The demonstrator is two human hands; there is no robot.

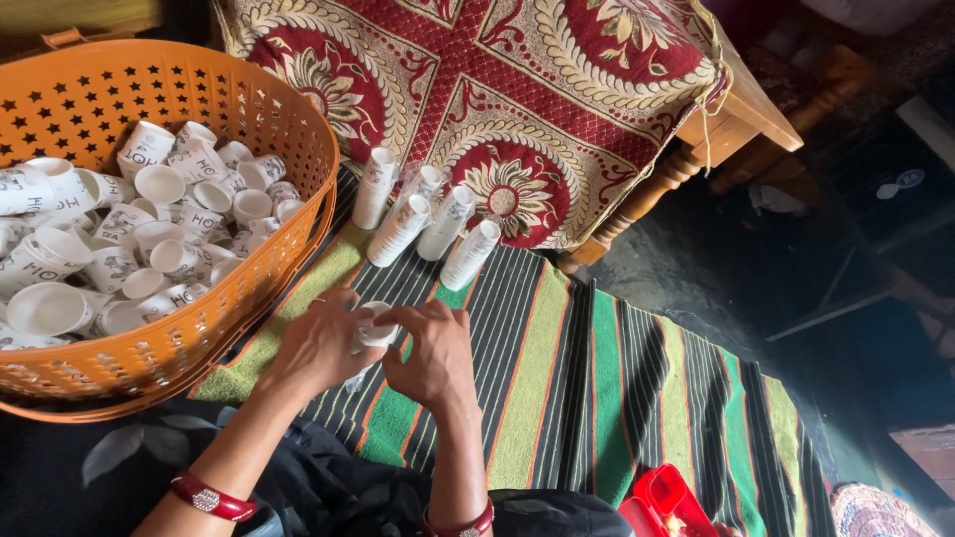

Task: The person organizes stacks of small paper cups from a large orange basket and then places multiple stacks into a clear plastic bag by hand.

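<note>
— both hands grasp one white paper cup point(375, 328): left hand point(323, 343) cradles it, right hand point(435, 356) pinches its rim, above the striped mat point(557, 378).
— keep the grip light so it doesn't crush. around?
— orange basket point(214, 343) of loose cups at left, stacked cups point(428, 224) beyond, wooden bed point(741, 104), dark floor point(846, 328) at right.

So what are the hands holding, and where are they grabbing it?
Both hands hold one small white paper cup. The left hand has fingers around its side, and the right hand pinches it by the rim end.
</note>
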